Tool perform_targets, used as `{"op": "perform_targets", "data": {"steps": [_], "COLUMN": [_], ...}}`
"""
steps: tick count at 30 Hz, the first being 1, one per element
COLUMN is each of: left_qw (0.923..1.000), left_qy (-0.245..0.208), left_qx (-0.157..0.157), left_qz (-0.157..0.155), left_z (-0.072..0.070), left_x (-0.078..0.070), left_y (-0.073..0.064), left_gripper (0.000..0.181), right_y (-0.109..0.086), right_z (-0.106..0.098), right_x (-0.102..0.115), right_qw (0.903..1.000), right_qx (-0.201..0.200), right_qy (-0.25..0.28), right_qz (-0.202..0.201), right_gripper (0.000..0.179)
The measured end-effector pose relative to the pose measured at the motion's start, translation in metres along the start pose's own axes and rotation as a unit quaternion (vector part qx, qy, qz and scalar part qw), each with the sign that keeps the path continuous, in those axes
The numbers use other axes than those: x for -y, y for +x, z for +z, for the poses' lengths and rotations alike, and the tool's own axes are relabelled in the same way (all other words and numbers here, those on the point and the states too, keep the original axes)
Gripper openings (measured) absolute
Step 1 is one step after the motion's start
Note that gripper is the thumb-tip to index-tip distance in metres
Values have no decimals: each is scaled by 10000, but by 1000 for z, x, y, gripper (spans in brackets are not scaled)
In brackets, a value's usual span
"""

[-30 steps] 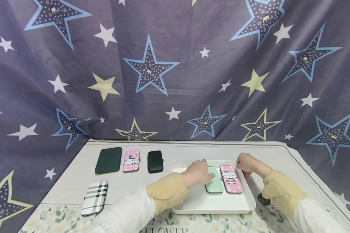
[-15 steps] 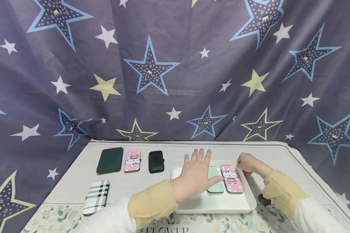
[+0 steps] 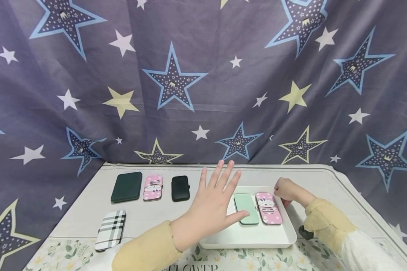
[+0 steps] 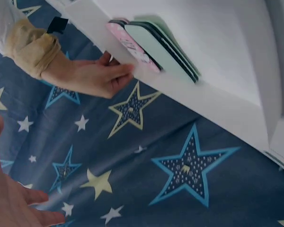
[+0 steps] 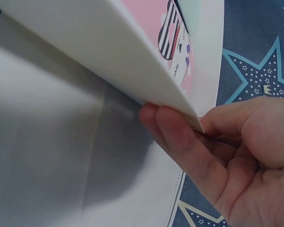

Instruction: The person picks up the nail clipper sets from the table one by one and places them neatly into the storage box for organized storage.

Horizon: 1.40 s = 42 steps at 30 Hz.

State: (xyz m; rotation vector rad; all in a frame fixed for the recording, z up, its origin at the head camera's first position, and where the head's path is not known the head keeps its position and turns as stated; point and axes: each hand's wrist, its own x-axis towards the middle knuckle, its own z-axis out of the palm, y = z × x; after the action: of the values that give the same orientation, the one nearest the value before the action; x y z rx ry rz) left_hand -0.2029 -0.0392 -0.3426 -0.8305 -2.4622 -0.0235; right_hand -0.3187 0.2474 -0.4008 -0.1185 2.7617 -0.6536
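Sitting in right grip (image 5: 227, 158): tray wall (image 5: 113, 56)

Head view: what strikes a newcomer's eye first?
A dark star-printed fabric backdrop dominates the top. The left hand, fingers spread, partly covers the left side of a white rectangular tray holding a flat green case and a pink case; the right hand grips the tray's far right corner.

White tray (image 3: 254, 237); green case (image 3: 247, 203) inside

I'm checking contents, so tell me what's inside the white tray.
Inside the white tray lie a mint-green case and a pink case. In the head view, the left hand covers part of the tray's left side.
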Motion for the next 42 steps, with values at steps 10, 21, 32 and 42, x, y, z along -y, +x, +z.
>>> {"op": "perform_targets", "data": {"steps": [10,21,32,42], "left_qw": [9983,9985,9980,9915], "left_qy": [-65,-319,-87,-225], "left_qx": [227,305,233,575], "left_qz": [540,330,-586,-1142], "left_z": [-4,2,1,-5], "left_x": [28,77,145,177], "left_y": [-37,-88,-133,-166], "left_gripper": [87,81,81,80], "right_y": [-1,-2,-3,0], "right_z": [0,0,-2,1], "right_x": [-1,0,0,-2], "right_qw": [9999,9997,9998,9998], "right_qx": [21,-19,-48,-57], "right_qy": [-69,-104,-59,-34], "right_qz": [-127,-218,-204,-171], "right_gripper": [21,22,23,22]}}
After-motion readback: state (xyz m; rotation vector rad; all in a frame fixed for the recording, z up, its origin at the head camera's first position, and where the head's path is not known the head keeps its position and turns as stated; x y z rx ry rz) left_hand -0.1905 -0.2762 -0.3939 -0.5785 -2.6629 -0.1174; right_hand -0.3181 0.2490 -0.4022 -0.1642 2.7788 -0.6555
